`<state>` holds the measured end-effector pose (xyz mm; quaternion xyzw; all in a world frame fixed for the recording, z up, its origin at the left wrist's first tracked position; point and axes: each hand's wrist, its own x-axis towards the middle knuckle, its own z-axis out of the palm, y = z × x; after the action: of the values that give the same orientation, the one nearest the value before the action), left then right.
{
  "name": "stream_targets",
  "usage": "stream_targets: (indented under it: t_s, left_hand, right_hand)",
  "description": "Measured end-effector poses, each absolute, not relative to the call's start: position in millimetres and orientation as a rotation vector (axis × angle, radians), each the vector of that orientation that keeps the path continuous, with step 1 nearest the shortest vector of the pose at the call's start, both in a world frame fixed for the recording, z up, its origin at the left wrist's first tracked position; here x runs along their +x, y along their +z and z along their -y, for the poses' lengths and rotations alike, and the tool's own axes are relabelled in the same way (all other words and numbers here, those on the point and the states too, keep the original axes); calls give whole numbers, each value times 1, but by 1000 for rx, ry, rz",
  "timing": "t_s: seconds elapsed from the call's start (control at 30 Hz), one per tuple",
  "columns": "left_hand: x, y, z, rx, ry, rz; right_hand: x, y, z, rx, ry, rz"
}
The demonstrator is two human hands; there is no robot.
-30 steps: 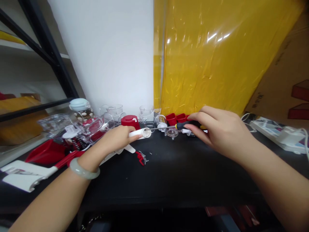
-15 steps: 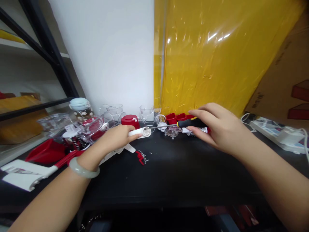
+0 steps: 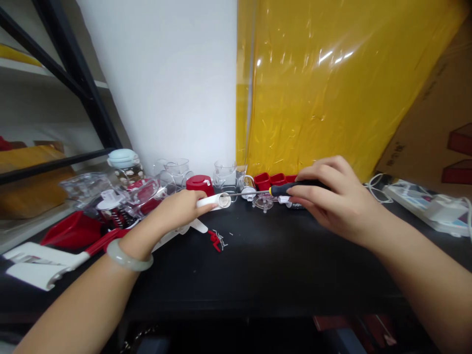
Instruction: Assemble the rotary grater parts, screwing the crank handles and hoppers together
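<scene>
My left hand [image 3: 177,210] is closed around a white plastic tube [image 3: 216,200] that lies level over the black table [image 3: 265,265]; a pale green bangle [image 3: 127,258] sits on that wrist. My right hand [image 3: 332,199] grips the black and yellow handle of a screwdriver [image 3: 282,189]. Its thin metal shaft runs left, with the tip at the tube's open end. Small red pieces and tiny screws [image 3: 217,240] lie on the table just below the tube.
Clear plastic cups [image 3: 224,174], a red lid [image 3: 199,183], small red trays [image 3: 271,179], a jar with a pale blue lid [image 3: 123,164] and red and white appliance parts [image 3: 47,260] crowd the back and left. A white power strip [image 3: 431,209] lies at right. Yellow sheeting hangs behind.
My right hand's fingers have shifted on the screwdriver handle, which has turned slightly; the tip stays at the tube's end. My left hand has kept still.
</scene>
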<state>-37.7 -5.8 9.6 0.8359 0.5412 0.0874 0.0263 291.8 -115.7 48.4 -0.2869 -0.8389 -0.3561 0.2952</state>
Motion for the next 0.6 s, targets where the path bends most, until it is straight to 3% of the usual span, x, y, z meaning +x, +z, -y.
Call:
stream_targets:
  t_s: [0.17, 0.4, 0.6]
  left_hand:
    - [-38, 10, 6, 2588, 256, -1671]
    - [-38, 10, 7, 2581, 291, -1676]
    - [-38, 9, 6, 2579, 292, -1660]
  right_hand:
    - [290, 47, 113, -726, -996, 2201]
    - [290, 46, 108, -1041, -1334, 2138]
    - [290, 48, 116, -961, -1257, 2184]
